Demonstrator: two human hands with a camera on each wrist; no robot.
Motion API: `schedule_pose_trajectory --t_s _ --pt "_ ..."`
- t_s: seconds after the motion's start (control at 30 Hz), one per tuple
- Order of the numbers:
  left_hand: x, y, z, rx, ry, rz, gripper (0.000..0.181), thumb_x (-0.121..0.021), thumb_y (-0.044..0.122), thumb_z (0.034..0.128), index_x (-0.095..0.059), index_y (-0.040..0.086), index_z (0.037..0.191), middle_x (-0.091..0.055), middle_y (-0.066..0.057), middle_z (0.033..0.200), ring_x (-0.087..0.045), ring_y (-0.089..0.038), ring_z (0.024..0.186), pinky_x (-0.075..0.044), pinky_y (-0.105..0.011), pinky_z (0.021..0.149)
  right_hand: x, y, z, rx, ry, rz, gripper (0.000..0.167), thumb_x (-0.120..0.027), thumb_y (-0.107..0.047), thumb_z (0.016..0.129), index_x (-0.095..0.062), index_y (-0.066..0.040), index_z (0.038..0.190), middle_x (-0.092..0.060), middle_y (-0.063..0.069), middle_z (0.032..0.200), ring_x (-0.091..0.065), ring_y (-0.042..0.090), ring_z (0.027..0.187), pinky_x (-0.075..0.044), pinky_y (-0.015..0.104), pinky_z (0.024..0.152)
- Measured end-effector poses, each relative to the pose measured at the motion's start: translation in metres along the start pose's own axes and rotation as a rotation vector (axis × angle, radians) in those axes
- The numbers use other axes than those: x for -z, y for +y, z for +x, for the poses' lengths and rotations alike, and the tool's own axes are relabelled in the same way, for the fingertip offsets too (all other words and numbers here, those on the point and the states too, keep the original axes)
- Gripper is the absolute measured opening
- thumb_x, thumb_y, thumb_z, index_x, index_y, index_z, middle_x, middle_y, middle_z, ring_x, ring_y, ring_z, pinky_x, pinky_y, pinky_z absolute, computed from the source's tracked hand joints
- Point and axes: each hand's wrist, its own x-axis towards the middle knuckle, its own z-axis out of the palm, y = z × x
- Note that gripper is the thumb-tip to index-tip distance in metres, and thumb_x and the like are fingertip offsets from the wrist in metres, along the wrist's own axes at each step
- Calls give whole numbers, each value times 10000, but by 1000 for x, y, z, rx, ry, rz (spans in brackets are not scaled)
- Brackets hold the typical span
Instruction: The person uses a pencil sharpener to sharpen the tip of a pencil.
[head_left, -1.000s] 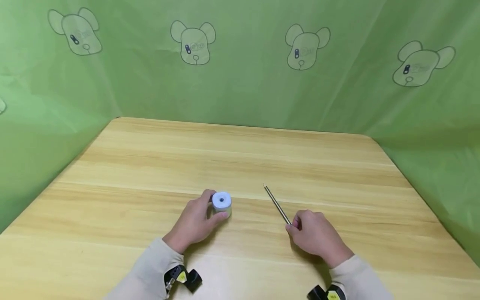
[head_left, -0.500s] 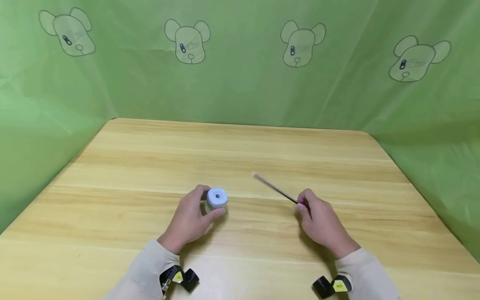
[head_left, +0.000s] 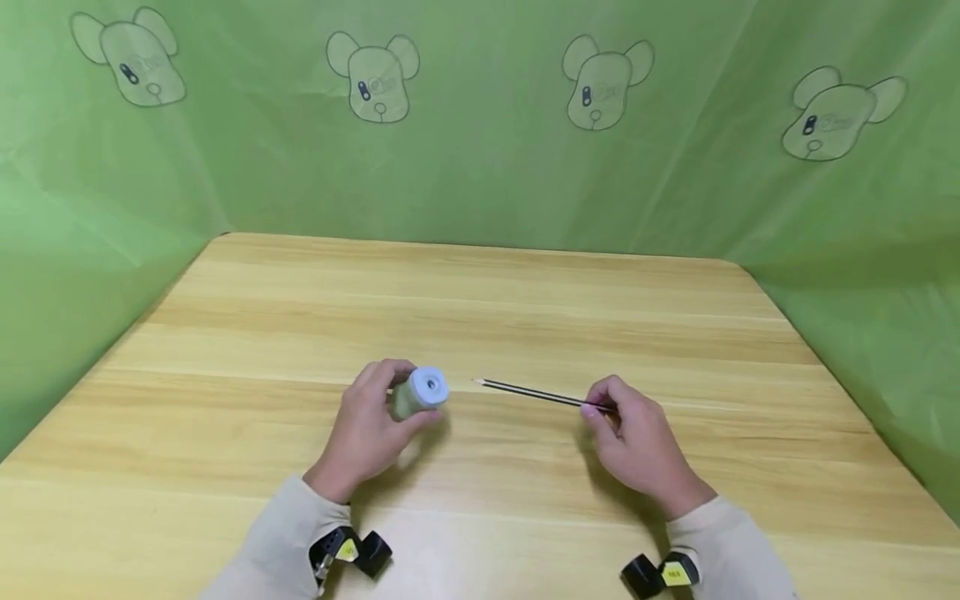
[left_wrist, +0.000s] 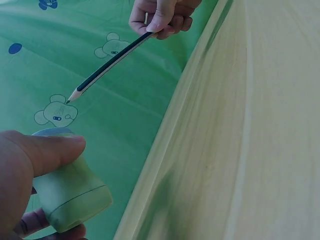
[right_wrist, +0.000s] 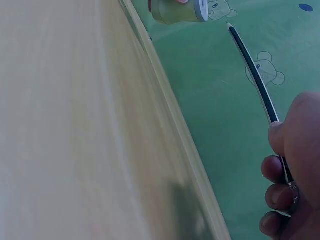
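Observation:
My left hand (head_left: 375,421) grips a small pencil sharpener (head_left: 405,402) with a green body and a pale blue top that has a round hole in it. The sharpener is tilted, its holed top turned toward the right. In my right hand (head_left: 637,437) a dark pencil with pale stripes (head_left: 532,393) is pinched between thumb and fingers. Its sharpened tip points left at the sharpener, a short gap apart. In the left wrist view the thumb lies across the sharpener (left_wrist: 75,195). The right wrist view shows the pencil's rear end (right_wrist: 294,192) partly hidden by curled fingers.
Both hands are above a light wood-grain table (head_left: 480,317). A green curtain (head_left: 480,183) with mouse-like head drawings surrounds the table's back and sides. Black wrist cameras (head_left: 371,554) sit at both sleeves.
The sharpener has moved slightly left and tipped over toward the right. My right hand has risen, and the pencil has swung from pointing up-left to nearly level, its tip closer to the sharpener.

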Motion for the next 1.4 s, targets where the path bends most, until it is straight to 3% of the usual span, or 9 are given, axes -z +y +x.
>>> schedule_pose_trajectory --t_s 0.23,0.57,0.83,0.93,1.1,1.27,1.4 --pt "-3 1 0 -22 -27 40 517 -884 150 691 -650 77 1147 -588 -83 1049 -561 -246 903 -483 -388 749 -6 -3 -2 175 75 -52 215 -747 75 782 -614 -65 879 -611 -23 831 -500 72 701 -477 282 586" --pt "-4 4 -4 -120 -110 44 523 -883 167 693 -674 99 1168 -553 -30 1063 -530 -187 903 -498 -306 710 -10 -8 -1 310 133 -26 273 -804 72 703 -676 -87 884 -641 -38 858 -539 72 701 -472 200 596" --pt "-6 7 -6 -254 -83 -31 522 -854 201 716 -671 77 1189 -573 -40 1061 -545 -166 864 -510 -270 682 -14 -14 1 324 221 -25 286 -816 83 666 -678 -45 880 -637 30 856 -616 149 746 -507 203 654" --pt "-8 8 -6 -290 -90 -66 534 -836 199 739 -649 53 1217 -582 -58 1089 -561 -173 871 -523 -270 697 -17 -17 0 333 239 0 148 -776 -77 800 -661 -38 885 -629 41 856 -608 165 738 -495 209 626" --pt "-8 9 -6 -266 -87 -75 520 -810 187 774 -620 34 1233 -610 -77 1129 -579 -175 883 -521 -270 703 -18 -20 -1 343 294 37 382 -602 -408 935 -665 -43 846 -623 37 814 -557 159 656 -447 191 555" --pt "-7 9 -5 -226 -135 -105 451 -764 197 832 -610 29 1221 -636 -84 1085 -565 -153 813 -504 -257 634 -21 -21 3 452 378 52 393 -604 -360 957 -685 -25 767 -612 32 720 -523 99 558 -431 129 492" --pt "-4 8 -5 -211 -168 -127 416 -741 208 851 -621 23 1204 -642 -68 1023 -539 -127 754 -489 -256 579 -24 -19 7 552 391 94 377 -625 -300 958 -689 -3 736 -588 28 656 -466 61 495 -378 96 445"
